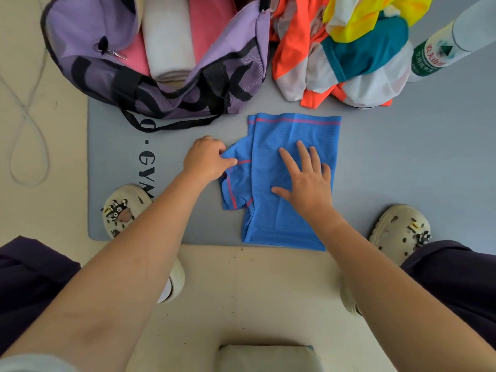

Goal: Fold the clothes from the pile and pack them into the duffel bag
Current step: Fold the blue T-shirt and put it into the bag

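A blue mesh shirt (271, 216) with pink seams lies partly folded on the grey mat (402, 162). My left hand (205, 158) pinches its sleeve at the left side. With fingers spread, my right hand (308, 181) presses flat on the shirt's middle. The purple duffel bag (230, 57) stands open at the mat's far left, with pink and white folded clothes (167, 41) inside. A pile of orange, yellow, teal and white clothes (349, 49) sits to the right of the bag.
A plastic water bottle (440, 47) lies at the far right by the pile. My two clog shoes (126, 208) (400, 232) stand at the mat's near edge. A grey cord (24, 114) loops on the floor at left.
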`<state>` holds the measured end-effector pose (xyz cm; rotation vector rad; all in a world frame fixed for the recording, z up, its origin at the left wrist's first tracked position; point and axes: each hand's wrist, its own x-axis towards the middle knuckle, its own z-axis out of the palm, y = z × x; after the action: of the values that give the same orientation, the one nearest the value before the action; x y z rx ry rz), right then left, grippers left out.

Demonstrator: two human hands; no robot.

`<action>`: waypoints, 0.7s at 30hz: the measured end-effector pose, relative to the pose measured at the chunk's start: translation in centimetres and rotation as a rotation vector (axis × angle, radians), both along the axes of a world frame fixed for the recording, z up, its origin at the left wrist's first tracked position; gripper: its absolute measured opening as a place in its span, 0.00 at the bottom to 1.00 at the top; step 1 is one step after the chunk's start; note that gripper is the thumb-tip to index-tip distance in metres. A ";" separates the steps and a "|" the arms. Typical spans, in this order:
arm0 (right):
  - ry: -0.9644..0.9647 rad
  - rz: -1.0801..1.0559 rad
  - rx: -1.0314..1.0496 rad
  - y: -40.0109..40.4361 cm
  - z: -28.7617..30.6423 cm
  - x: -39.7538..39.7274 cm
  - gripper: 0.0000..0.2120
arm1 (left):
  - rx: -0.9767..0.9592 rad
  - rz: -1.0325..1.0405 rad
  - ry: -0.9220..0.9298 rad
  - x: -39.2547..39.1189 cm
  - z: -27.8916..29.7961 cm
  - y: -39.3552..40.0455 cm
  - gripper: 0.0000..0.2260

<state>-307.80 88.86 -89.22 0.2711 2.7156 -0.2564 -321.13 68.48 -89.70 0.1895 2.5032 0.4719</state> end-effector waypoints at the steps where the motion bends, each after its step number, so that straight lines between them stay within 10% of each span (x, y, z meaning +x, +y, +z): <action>1: -0.015 -0.003 -0.003 0.0 -0.1 0.0 0.43 | 0.063 0.065 -0.025 0.0 0.0 0.0 0.18; 5: -0.007 0.022 0.007 -0.6 0.2 -0.4 0.46 | 0.493 0.604 -0.221 1.5 0.5 -0.5 0.15; 12: -0.009 0.309 0.032 -2.5 -0.8 0.0 0.49 | 0.587 0.741 -0.355 4.6 -0.2 -0.5 0.03; 17: 0.075 0.441 -0.032 -1.5 -0.6 -0.8 0.44 | 0.459 0.760 -0.236 5.6 -0.4 -0.4 0.08; 21: 0.185 0.160 -0.065 0.2 0.0 -2.8 0.39 | 0.116 0.629 -0.042 6.3 0.1 -1.3 0.10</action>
<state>-310.56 89.11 -89.22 0.0116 2.8849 -0.3376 -314.84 67.21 -89.61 -0.5756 2.4583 0.8563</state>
